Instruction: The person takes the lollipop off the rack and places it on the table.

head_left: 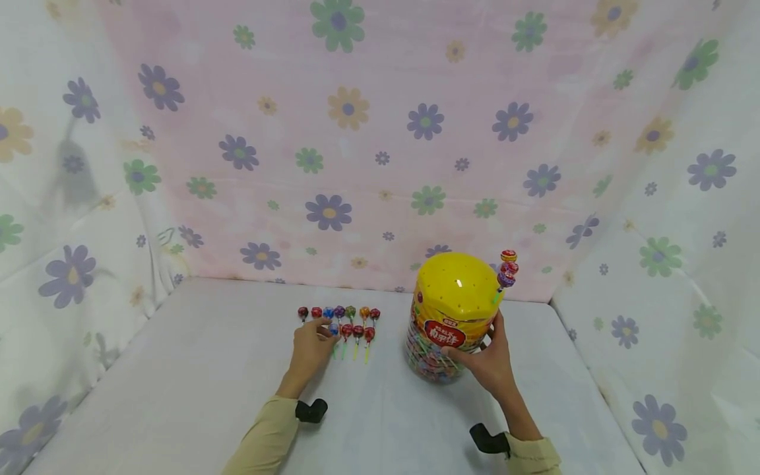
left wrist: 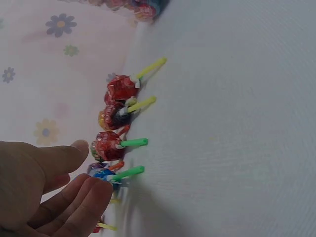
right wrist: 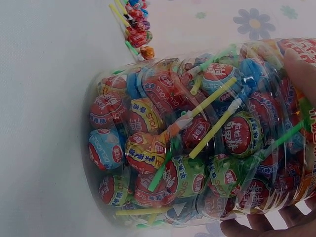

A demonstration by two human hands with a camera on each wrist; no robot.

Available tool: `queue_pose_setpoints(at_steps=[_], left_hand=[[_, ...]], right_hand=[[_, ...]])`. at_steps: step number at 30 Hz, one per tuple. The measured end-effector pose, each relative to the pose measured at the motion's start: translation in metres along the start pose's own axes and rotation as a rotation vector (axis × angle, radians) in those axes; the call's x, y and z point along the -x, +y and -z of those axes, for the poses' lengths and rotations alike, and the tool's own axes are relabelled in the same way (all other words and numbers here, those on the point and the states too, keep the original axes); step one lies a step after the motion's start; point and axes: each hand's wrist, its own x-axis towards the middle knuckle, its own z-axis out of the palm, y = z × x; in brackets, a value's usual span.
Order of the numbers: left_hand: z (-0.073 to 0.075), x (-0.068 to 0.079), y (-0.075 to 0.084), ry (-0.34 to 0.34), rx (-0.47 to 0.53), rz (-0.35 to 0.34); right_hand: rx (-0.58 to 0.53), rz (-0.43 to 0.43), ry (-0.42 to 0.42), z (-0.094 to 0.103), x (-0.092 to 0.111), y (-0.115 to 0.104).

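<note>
Two rows of wrapped lollipops lie on the table, the back row longer than the front. At the left end of the front row is a blue lollipop with a green stick. My left hand is right at it; in the left wrist view, thumb and fingers stand apart, with fingertips overlapping the blue wrapper. To the right, my right hand grips a clear candy jar from its right side, thumb across the front. The jar has a yellow lid and is packed with lollipops.
Several lollipops stick up at the lid's right edge. Beside the blue one lies a red lollipop. A white cloth covers the table, and flowered fabric hangs behind and at both sides.
</note>
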Motion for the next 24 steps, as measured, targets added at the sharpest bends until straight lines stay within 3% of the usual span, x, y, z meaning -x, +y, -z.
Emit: queue_pose_setpoints(at_steps=[5,13,24], left_hand=[[0.006,0.000,0.019,-0.061,0.053,-0.098],[0.007,0.005,0.069,-0.099,0.161,-0.295],[-0.004,0.008,0.142,0.012,0.364,-0.596]], right_hand=[[-0.004,0.016,0.010,0.000,-0.001,0.003],[0.009,0.012,0.023,-0.001,-0.003,0.008],[0.024,0.018,0.027,-0.001,-0.004,0.011]])
